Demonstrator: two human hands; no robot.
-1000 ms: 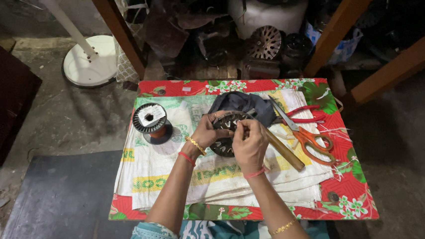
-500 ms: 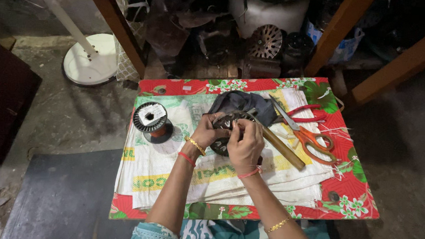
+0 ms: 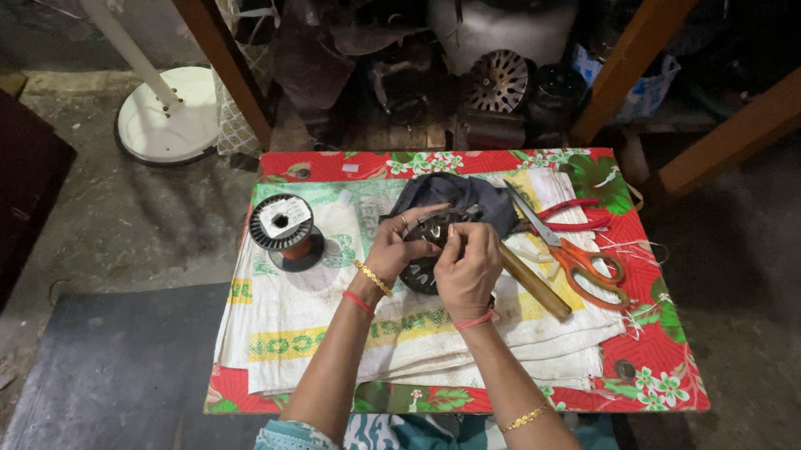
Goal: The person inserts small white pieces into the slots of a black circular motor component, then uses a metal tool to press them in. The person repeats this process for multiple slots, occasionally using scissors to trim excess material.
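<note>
**Both hands close on a dark metal stator**

A dark round stator (image 3: 425,246), a slotted motor part, sits at the middle of the low table (image 3: 663,366), on a white woven sack (image 3: 319,313). The left hand (image 3: 394,248) grips its left edge, fingers curled over the top. The right hand (image 3: 466,269) clasps its right side, fingertips pinched at the rim, wrist bent down. Both forearms reach in from the near edge. Behind the stator lies a dark cloth (image 3: 459,196). To its left stands a spool of copper wire (image 3: 285,226). To its right lie a wooden stick (image 3: 533,281), then orange-handled scissors (image 3: 577,258) and red-handled pliers (image 3: 566,213).
</note>
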